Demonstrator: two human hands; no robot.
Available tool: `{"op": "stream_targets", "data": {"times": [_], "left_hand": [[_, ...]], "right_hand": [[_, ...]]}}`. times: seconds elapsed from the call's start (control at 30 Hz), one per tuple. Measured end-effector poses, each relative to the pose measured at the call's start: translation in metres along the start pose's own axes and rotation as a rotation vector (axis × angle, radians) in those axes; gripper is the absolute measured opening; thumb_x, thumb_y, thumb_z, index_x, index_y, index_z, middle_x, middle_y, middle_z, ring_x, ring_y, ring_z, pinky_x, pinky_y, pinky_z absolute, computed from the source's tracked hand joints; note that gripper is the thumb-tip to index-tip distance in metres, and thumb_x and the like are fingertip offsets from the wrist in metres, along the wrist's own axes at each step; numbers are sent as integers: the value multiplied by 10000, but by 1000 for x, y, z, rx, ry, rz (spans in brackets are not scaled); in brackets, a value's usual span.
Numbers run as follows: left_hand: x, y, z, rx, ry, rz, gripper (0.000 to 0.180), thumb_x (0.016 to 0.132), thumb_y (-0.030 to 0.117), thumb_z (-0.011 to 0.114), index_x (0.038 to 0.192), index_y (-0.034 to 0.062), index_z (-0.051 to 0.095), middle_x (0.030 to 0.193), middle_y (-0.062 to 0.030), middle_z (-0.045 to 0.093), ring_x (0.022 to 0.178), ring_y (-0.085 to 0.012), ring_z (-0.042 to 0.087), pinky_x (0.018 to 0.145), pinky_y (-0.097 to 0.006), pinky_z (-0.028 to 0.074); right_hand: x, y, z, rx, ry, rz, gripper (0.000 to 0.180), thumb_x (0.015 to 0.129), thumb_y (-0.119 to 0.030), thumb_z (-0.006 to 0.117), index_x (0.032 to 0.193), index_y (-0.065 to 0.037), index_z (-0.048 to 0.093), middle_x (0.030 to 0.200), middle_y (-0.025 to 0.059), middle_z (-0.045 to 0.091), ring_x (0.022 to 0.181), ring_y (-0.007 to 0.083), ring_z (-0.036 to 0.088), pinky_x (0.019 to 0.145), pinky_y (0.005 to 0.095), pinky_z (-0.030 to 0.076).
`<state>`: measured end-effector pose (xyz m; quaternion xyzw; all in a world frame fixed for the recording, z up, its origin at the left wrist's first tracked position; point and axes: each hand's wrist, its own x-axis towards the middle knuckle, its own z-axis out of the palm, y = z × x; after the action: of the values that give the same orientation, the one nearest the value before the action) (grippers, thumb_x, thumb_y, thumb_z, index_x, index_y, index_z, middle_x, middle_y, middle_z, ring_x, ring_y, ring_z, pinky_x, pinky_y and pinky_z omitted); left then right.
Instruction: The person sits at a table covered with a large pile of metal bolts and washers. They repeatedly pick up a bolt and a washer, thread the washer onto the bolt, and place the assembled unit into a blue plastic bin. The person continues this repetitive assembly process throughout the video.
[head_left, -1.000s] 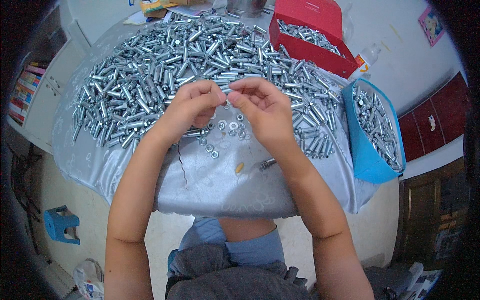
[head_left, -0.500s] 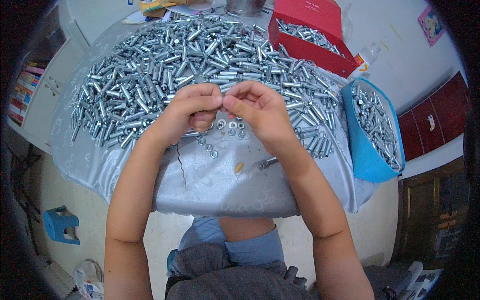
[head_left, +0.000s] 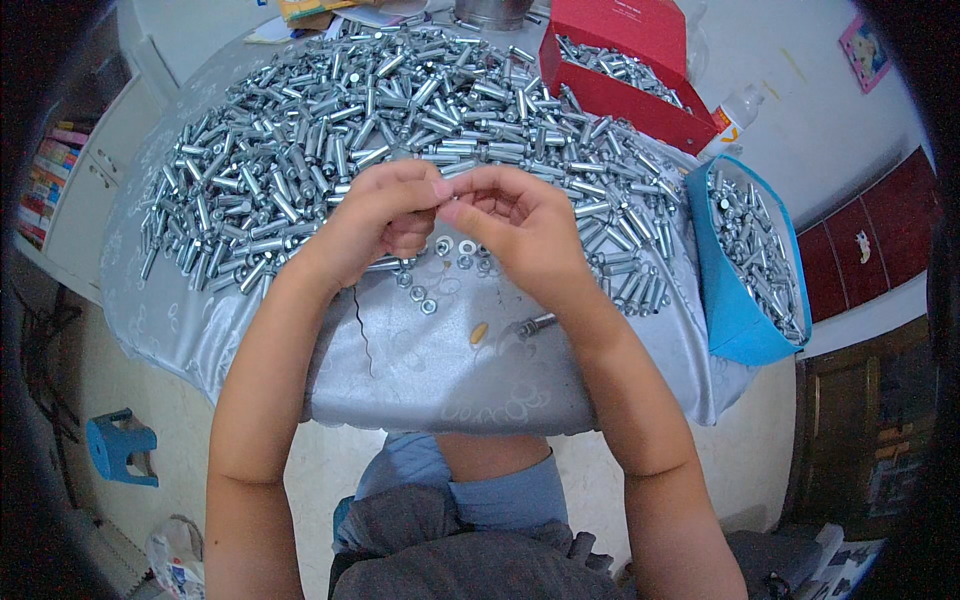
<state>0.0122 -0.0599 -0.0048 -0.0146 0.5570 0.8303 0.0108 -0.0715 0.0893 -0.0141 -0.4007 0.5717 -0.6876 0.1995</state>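
Over the near side of the table, my left hand (head_left: 372, 222) and my right hand (head_left: 522, 228) meet fingertip to fingertip. Both are closed in a pinch, and whatever sits between the fingertips is too small and covered to make out. Just below them several loose hex nuts (head_left: 428, 306) and washers (head_left: 467, 247) lie on the silvery tablecloth (head_left: 420, 380). A single bolt (head_left: 536, 325) rests beside my right wrist. Behind my hands spreads a large heap of shiny metal sleeve anchor bolts (head_left: 290, 150).
A red box (head_left: 630, 120) of bolts stands at the far right, with a white bottle (head_left: 735, 115) beside it. Nearer is a blue fabric bin (head_left: 755, 340) of bolts. A dark thread (head_left: 362, 335) and a small yellowish piece (head_left: 478, 333) lie in front. A blue stool (head_left: 122, 448) stands on the floor.
My right thumb and fingertips have shifted slightly left against the left fingers. Both hands stay in about the same place, and the things on the table look unmoved.
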Motion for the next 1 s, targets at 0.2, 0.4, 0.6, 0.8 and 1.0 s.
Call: {"op": "stream_targets", "data": {"times": [0.2,0.4,0.6,0.8,1.0], "left_hand": [[0,1,8,182,63,-28,200,824,256,571,784,60,558,538,69,375,421,-29,283,384,-197,201],[3,0,6,131,137,-59,221,823,251,573,694,89,497,521,79,324,418,-25,249,377,-202,182],[4,1,3,97,128,-50,230,824,243,566,671,102,469,519,89,297,411,-19,220,375,-204,161],[6,-3,4,207,182,-57,230,825,257,560,678,99,481,521,91,305,414,-18,230,375,-202,157],[5,-4,5,219,129,-29,224,836,266,527,694,95,502,520,85,306,420,-21,238,378,-204,161]], "right_hand": [[-2,-8,-8,-166,-33,66,210,725,-123,688,886,-5,626,824,41,614,699,73,537,607,218,437],[-4,-16,-27,-870,5,63,192,714,-214,664,791,-39,663,811,118,608,681,220,578,606,326,456],[-6,-3,-30,-1158,-122,-32,203,708,-236,650,792,-51,661,762,144,576,784,312,559,685,401,448],[-5,-11,-23,-825,-36,-85,177,722,-138,663,839,-15,612,797,120,602,746,235,589,670,327,468],[-2,-13,-7,-16,4,54,161,781,-72,632,899,24,579,818,73,615,725,104,582,635,225,468]]}}
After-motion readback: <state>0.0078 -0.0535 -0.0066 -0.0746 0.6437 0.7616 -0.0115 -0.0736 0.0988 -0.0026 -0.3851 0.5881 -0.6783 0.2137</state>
